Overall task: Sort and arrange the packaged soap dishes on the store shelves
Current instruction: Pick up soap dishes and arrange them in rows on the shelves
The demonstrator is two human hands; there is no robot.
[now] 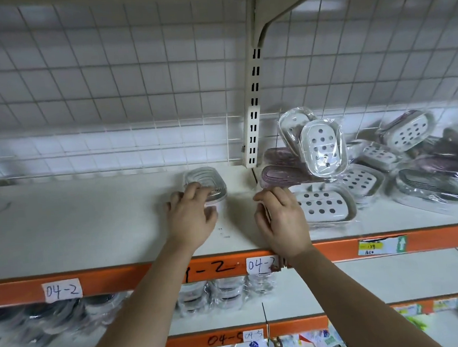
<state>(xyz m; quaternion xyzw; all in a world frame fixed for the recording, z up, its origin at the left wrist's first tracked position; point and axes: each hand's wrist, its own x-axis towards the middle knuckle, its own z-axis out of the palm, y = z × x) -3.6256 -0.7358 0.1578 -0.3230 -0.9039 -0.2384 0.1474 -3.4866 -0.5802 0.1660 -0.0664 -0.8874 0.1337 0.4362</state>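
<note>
Upper shelf bay of a store gondola, seen from the head view. Far left, the white shelf board (75, 218) carries an orange front rail with a handwritten label "04-2" (63, 290); on the shelf below it lie wrapped dishes in rough stacks (55, 315). Left of centre, the left hand (193, 217) lies on top of a wrapped grey soap dish (206, 179), which stands alone on the board with its ribbed face up; the fingers curl over its near edge and grip it. At centre, a slotted upright (253, 111) divides the wire-grid back panel (106, 87). Just right of it, the right hand (280, 218) reaches to a ribbed mauve dish (277, 173) at the left margin of the pile; its curled fingers cover the dish's near edge and, as far as the view shows, hold it, a ribbed sliver showing between thumb and forefinger. Further right, the unsorted heap of packaged soap dishes (365, 173) spreads over the board, one perforated white dish (323, 149) tipped upright against the others. A yellow price tag (381, 245) sits on the rail near the right. Handling, as judged: each dish is light, stiff moulded plastic under loose, slippery film, so the film alone would slide or tear; hold is best taken across the long rims, thumb opposite fingers, and the leaning dishes may topple if their neighbours are drawn out.
</note>
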